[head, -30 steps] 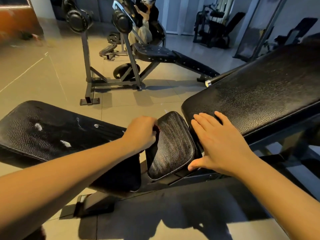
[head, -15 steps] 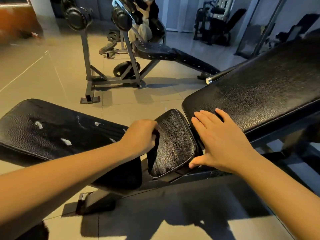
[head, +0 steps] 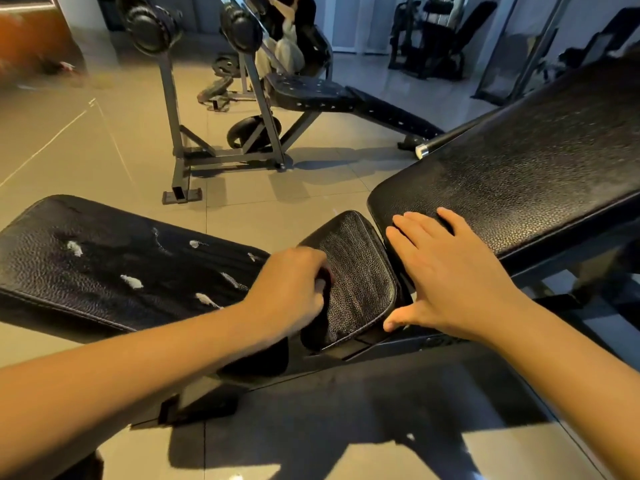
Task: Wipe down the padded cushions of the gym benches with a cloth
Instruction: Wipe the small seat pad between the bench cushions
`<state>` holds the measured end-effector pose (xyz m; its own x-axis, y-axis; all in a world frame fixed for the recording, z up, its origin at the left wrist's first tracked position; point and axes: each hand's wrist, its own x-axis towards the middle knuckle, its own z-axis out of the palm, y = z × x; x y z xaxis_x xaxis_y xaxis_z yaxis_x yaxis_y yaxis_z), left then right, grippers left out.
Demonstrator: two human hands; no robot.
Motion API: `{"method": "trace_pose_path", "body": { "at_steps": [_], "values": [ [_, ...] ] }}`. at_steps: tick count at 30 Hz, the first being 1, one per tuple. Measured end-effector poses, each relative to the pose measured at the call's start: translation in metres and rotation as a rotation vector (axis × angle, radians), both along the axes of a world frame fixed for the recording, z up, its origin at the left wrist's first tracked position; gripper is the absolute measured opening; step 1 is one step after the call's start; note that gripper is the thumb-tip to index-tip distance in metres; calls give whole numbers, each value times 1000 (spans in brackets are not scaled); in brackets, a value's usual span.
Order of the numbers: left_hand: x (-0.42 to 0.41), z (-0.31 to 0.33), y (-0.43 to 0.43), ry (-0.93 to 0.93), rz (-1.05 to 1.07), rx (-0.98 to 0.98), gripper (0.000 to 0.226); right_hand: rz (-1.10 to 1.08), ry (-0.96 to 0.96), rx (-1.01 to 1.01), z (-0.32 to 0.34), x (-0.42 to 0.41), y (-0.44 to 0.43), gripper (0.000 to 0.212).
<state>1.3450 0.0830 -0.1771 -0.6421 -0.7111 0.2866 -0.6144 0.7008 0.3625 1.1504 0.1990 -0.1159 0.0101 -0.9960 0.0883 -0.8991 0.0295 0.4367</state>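
**Three cushions, one showing wipe marks**

Nearest, the left hand [head: 291, 289] is clenched against the left edge of the small black grained-leather middle pad [head: 353, 268]. A dark reddish sliver shows between its fingers, possibly the cloth, but I cannot tell whether it grasps anything. The right hand [head: 446, 275] lies released and flat. Its fingers rest on the low end of the broad black inclined back cushion [head: 519, 168], and its thumb spreads toward the middle pad's near right corner.

I judge the job less than half done. Pale streaks across the middle pad suggest it is the one being wiped now. The long black leather seat cushion [head: 114, 265] on the left carries white flecks and looks due for a pass. The back cushion on the right has a dull haze and seems undone.

Farther off on the beige tiled floor [head: 69, 150] stand a grey steel rack with black weight plates [head: 173, 116] and a black perforated bench [head: 311, 91], which likely waits its turn. Nothing blocks the wiping hand, though the bracing right hand covers a patch of the back cushion.
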Motion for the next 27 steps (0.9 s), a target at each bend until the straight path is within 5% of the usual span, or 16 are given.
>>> {"method": "trace_pose_path", "body": {
  "at_steps": [4,12,18,24,27],
  "values": [
    [1,3,36,29,-219,-71,16,23,-10,-18,-2,-1,-1,129],
    [-31,2,-44,110,146,74,16,-4,-11,16,1,0,0,131],
    [-3,6,32,127,-337,-24,17,27,-22,-24,-2,-2,-1,129],
    [-46,-2,-50,140,105,-1,13,16,-26,-4,-1,-1,0,130],
    [-48,1,-41,148,141,-9,11,15,-36,-7,0,-1,1,129]
  ]
}}
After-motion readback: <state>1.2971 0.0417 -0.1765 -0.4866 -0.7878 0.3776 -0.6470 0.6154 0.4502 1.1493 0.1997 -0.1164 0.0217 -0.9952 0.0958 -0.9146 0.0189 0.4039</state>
